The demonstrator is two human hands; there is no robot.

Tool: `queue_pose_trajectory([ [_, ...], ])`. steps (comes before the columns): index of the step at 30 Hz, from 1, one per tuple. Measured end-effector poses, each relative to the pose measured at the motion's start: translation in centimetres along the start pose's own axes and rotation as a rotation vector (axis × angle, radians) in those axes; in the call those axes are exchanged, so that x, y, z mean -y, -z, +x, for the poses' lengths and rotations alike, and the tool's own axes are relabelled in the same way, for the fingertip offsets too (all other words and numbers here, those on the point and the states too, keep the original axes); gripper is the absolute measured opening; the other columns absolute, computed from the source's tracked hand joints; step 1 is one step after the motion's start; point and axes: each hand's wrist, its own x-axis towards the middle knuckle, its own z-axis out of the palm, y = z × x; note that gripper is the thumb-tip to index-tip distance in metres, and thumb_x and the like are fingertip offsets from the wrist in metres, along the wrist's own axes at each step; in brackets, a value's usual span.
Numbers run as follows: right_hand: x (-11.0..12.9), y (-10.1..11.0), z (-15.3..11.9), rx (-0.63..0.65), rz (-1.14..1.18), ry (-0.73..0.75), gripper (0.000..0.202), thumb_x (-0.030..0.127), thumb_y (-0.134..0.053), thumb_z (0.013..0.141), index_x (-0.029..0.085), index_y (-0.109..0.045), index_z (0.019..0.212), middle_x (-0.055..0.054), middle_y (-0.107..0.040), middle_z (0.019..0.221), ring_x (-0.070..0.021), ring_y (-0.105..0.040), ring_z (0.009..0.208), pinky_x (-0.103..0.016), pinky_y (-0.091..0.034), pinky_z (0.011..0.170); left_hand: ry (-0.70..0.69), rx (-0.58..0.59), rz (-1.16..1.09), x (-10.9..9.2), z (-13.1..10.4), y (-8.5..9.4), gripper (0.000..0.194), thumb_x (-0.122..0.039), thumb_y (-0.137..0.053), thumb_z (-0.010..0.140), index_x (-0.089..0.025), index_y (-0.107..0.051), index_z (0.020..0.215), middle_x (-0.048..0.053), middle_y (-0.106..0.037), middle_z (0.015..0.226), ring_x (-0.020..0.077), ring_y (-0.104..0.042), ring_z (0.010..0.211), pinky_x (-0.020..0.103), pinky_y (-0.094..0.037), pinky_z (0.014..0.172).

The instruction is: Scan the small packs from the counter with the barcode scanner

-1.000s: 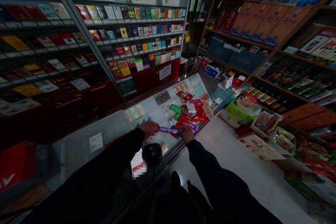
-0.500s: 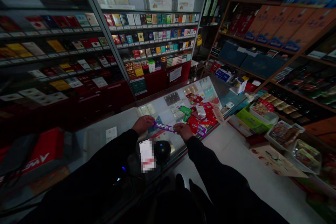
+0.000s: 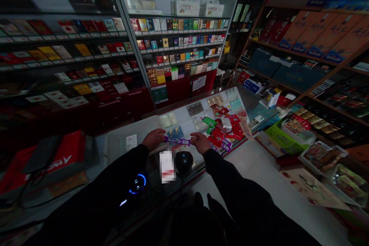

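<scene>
Between my two hands a long, thin purple snack packet point(image 3: 177, 141) is stretched level above the glass counter point(image 3: 150, 123). My left hand point(image 3: 154, 139) pinches its left end, and my right hand point(image 3: 200, 143) pinches the right end. A label with a barcode-like patch faces up near the right end. Just below the packet stand a black rounded scanner point(image 3: 183, 162) and a white card or phone screen point(image 3: 167, 167), blurred out in part. Right of my right hand lies a heap of red snack packets point(image 3: 216, 137) with a green packet point(image 3: 210, 121) and a small white box point(image 3: 226, 123).
Cigarette shelves point(image 3: 178, 32) line the wall behind the counter. On the left sits a red box point(image 3: 69, 150) with a dark device on it. Plastic tubs of packets point(image 3: 319, 148) stand at right, below shelves of orange cartons point(image 3: 319, 32). A ring of blue light point(image 3: 137, 183) glows near my left forearm.
The purple packet has turned from a slant to nearly level, its printed side now clearer. Both hands still hold its ends. The whole view has shifted, and the blue ring light shows more fully.
</scene>
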Motion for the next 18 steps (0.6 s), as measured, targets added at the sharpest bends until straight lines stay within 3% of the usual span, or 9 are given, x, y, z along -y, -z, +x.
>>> queue_pose_trajectory([
  [4, 0.2, -0.3, -0.1, 0.004, 0.029, -0.013, 0.037, 0.021, -0.070, 0.065, 0.018, -0.067, 0.101, 0.001, -0.071, 0.076, -0.0169, -0.066, 0.072, -0.029, -0.053, 0.073, 0.034, 0.011, -0.038, 0.3, -0.4, 0.3, 0.041, -0.025, -0.064, 0.066, -0.016, -0.068, 0.106, 0.002, -0.074, 0.080, 0.0201, -0.068, 0.072, 0.031, -0.051, 0.071],
  [9, 1.1, -0.6, 0.2, -0.022, 0.021, -0.036, 0.030, 0.024, -0.068, 0.069, 0.016, -0.069, 0.098, 0.000, -0.071, 0.074, -0.0162, -0.064, 0.068, -0.028, -0.052, 0.068, 0.098, 0.033, -0.250, 0.3, -0.8, 0.8, 0.036, -0.031, -0.069, 0.065, -0.014, -0.069, 0.097, 0.007, -0.076, 0.085, 0.0213, -0.069, 0.079, 0.030, -0.051, 0.069],
  [14, 2.9, -1.4, 1.3, -0.019, -0.115, 0.011, 0.027, 0.023, -0.065, 0.072, 0.015, -0.072, 0.097, -0.001, -0.070, 0.074, -0.0142, -0.060, 0.062, -0.025, -0.047, 0.060, 0.148, -0.009, -0.334, 1.1, -1.3, 1.8, 0.040, -0.035, -0.074, 0.062, -0.014, -0.068, 0.095, 0.007, -0.075, 0.084, 0.0201, -0.068, 0.077, 0.029, -0.051, 0.069],
  [18, 5.1, -3.5, 2.7, -0.007, -0.299, 0.037, 0.026, 0.019, -0.068, 0.069, 0.015, -0.074, 0.094, 0.000, -0.070, 0.073, -0.0136, -0.060, 0.064, -0.024, -0.046, 0.063, 0.180, -0.078, -0.287, 2.4, -2.4, 3.3, 0.047, -0.039, -0.074, 0.064, -0.014, -0.067, 0.102, 0.007, -0.074, 0.086, 0.0196, -0.068, 0.076, 0.029, -0.051, 0.067],
])
